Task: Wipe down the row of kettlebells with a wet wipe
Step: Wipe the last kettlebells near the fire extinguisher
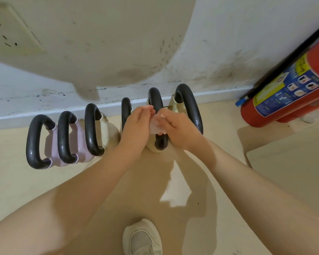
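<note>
Translucent white wet wipe (156, 125) is pinched between both hands, left (136, 126) and right (179, 128), over black-handled cream kettlebells (157, 115); red fire extinguisher (287, 83) label text is unreadable.

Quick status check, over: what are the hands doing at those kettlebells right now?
Both hands, left and right, on the wet wipe. Wipe at fifth kettlebell's handle. Nothing in the way; fire extinguisher off right.
</note>
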A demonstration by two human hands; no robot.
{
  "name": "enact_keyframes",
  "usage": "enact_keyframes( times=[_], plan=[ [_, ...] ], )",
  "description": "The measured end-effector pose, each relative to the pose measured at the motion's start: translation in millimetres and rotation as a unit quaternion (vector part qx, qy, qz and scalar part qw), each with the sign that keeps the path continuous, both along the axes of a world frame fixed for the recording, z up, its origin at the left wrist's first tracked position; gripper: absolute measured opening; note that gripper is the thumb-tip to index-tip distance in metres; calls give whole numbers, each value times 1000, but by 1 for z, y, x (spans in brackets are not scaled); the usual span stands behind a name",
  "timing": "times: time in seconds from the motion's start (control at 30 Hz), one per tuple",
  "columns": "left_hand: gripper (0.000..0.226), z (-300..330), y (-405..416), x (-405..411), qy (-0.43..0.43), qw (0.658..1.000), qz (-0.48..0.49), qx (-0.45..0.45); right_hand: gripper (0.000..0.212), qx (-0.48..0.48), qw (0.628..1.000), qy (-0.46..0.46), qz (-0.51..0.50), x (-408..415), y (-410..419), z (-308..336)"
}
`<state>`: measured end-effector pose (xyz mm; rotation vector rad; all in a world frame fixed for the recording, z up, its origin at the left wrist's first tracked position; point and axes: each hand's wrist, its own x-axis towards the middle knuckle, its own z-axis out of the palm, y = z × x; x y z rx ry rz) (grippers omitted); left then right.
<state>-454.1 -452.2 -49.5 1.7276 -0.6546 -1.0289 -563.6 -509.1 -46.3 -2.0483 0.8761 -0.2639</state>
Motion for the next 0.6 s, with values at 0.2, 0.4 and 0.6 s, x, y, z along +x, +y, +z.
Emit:
enact_keyframes(
  times=[0.2,0.4,0.6],
  plan=[
    [28,0,-51,-41,-37,993,-113,7,31,0,930,-154,-334,-59,-50,1],
    [39,0,-104,-60,38,965,-166,199,38,-20,908,-4,-417,-80,-87,-28],
    [30,-17,-117,-45,131,951,-198,199,37,104,906,-54,-406,-50,-122,-42]
  ],
)
